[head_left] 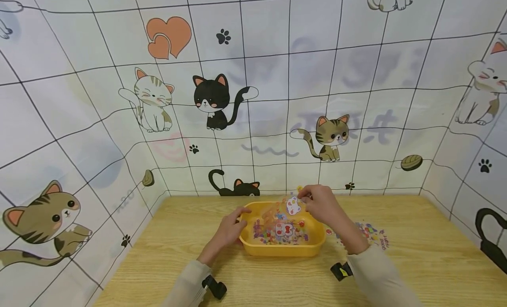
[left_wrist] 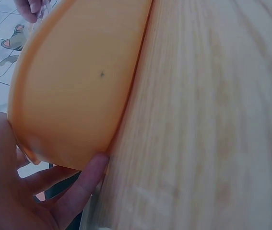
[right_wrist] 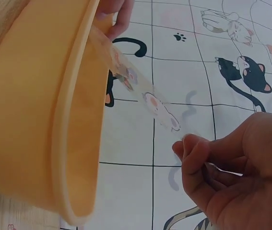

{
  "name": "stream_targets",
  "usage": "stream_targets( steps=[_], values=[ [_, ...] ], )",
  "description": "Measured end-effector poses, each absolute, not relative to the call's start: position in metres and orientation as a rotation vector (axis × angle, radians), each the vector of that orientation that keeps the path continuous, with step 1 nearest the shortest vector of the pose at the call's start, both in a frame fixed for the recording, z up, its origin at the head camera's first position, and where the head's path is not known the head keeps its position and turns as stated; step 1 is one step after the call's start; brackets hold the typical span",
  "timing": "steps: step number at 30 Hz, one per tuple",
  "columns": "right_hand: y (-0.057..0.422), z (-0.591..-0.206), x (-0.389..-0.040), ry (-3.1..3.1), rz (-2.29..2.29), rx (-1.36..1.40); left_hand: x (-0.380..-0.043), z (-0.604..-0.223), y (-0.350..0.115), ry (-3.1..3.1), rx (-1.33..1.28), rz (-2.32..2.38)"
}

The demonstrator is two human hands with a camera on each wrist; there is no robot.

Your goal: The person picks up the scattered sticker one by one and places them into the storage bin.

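A yellow plastic basin point(head_left: 282, 250) stands on the wooden table, with colourful printed clear sheets and a red-bowed cartoon sticker point(head_left: 284, 229) inside. My left hand point(head_left: 231, 227) grips its left end; in the left wrist view the fingers point(left_wrist: 85, 184) lie against the outer wall. Above the basin's right side, my right hand point(head_left: 320, 203) pinches a corner of a transparent sticker sheet point(right_wrist: 160, 110) between thumb and forefinger. This sheet slants down into the basin and bears a white cartoon-animal print point(head_left: 293, 206). Its lower end is hard to make out.
More colourful clear sticker sheets point(head_left: 370, 232) lie on the table point(head_left: 190, 241) right of the basin, partly behind my right forearm. A cat-printed, grid-lined wall covering point(head_left: 269, 122) rises at the table's back edge and along both sides. A dark strapped device sits at each wrist.
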State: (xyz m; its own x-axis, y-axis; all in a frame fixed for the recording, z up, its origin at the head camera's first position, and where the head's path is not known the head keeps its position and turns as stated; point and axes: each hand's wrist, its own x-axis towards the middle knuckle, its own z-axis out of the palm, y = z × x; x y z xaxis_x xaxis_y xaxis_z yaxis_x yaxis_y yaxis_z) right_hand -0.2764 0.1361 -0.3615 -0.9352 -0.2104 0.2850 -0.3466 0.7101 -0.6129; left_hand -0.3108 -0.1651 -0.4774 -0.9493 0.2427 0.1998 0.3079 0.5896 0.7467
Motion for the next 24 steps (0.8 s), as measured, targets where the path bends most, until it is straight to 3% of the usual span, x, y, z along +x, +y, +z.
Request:
stream_targets(
  steps=[10,24],
  values=[
    [0.114,-0.367,-0.284,-2.801,1.18,0.576,-0.311,-0.478,-0.167,-2.72,-0.491,-1.297],
    [0.104,-0.362,-0.293,-2.927,1.04,0.676,-0.312,-0.477,-0.165,-2.706,-0.501,-1.293]
  ],
)
